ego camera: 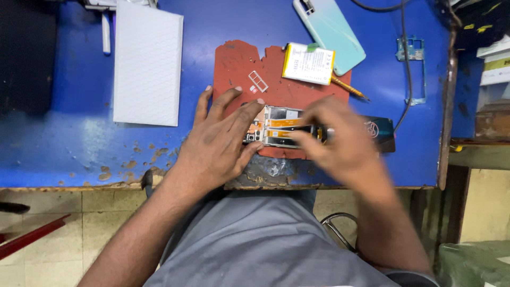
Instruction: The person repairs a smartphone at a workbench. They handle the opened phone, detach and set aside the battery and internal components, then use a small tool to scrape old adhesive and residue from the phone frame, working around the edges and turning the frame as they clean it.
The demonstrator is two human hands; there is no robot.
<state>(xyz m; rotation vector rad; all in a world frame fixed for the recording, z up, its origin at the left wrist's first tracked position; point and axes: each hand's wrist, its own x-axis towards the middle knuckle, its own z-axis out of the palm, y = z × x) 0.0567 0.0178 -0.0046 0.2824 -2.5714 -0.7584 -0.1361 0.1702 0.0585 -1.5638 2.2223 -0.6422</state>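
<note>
An opened phone [280, 126], its back off and orange flex cables and metal shields showing, lies on a worn red mat [249, 64] on the blue table [64, 143]. My left hand [218, 143] lies flat with spread fingers and presses on the phone's left end. My right hand [340, 141] is blurred over the phone's right half, fingers pinched toward its middle; whether it holds a tool is hidden. A small metal card tray [258, 81] lies loose on the mat above my left hand.
A white and yellow battery [309, 64] rests on the mat's upper right, a yellow-handled tool [349, 87] beside it. A pale teal back cover [329, 33], a grey padded sheet [147, 61], a dark card [380, 133], a small frame part [411, 50] and a black cable [406, 69] lie around.
</note>
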